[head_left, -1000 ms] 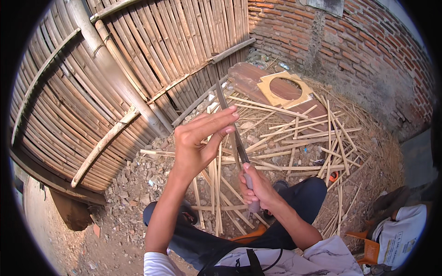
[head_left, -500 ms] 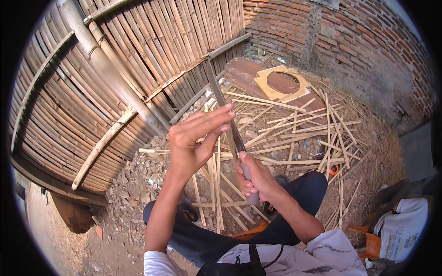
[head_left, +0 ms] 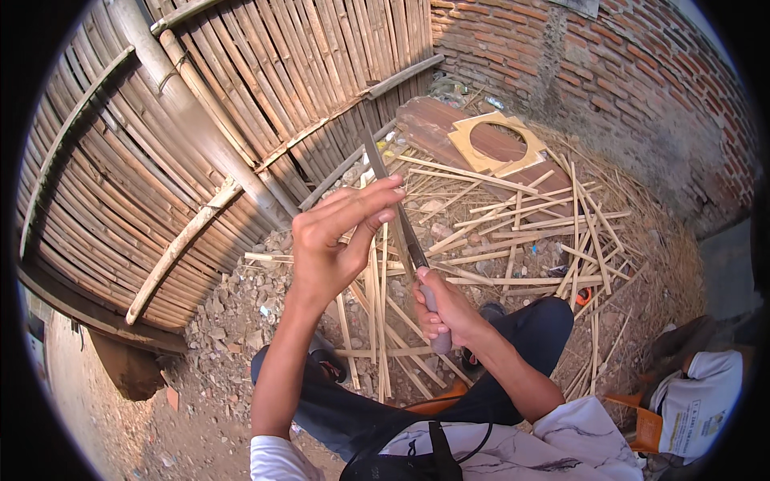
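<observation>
Knife in R hand; lettered shirt nearby.

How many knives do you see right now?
1. The knife has its handle gripped in the right hand, its blade slanting up past the left hand. Others could be hidden under the pale strips.

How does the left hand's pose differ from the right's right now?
The left hand has fingers stretched out, while the right hand has fingers curled. The left hand's fingertips are at the knife's blade, though whether they grip anything is unclear; the right hand is wrapped around its greyish handle. The left hand sits higher in the picture than the right. Both are bare.
</observation>
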A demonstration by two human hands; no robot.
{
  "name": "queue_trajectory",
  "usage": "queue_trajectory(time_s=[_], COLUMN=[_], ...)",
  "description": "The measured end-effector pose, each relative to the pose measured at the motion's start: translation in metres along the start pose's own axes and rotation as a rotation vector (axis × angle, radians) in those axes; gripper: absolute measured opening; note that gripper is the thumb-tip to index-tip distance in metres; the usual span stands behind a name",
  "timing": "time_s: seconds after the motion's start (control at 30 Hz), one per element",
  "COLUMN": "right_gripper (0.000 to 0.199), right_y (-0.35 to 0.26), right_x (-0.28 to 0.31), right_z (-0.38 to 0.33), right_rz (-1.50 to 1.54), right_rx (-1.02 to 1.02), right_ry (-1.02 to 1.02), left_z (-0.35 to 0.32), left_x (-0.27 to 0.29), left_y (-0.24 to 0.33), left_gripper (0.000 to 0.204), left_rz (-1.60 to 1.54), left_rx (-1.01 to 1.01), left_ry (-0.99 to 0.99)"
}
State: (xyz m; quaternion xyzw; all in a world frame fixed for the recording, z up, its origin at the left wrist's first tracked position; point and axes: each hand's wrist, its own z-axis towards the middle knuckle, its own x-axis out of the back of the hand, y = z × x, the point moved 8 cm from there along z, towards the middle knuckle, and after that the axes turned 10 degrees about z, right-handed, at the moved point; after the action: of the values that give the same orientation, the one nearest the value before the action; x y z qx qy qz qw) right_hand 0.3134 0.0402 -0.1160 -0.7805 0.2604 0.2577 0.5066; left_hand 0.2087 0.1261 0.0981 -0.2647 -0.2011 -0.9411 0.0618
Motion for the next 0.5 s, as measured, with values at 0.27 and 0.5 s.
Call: queue_trajectory(time_s=[0.27,0.5], right_gripper=[0.047,0.045], right_y=[0.02,0.025], right_x=[0.009,0.0], right_z=[0.001,0.003], right_rz=[0.03,0.009], right_rx=[-0.058,0.072], right_ry=[0.141,0.123], left_z=[-0.001,0.002], left_x=[0.004,-0.001], left_y=[0.0,-0.004], left_gripper=[0.022,0.023], left_rz=[0.001,0.031], left_rx=[0.037,-0.006], left_ry=[0.016,0.067])
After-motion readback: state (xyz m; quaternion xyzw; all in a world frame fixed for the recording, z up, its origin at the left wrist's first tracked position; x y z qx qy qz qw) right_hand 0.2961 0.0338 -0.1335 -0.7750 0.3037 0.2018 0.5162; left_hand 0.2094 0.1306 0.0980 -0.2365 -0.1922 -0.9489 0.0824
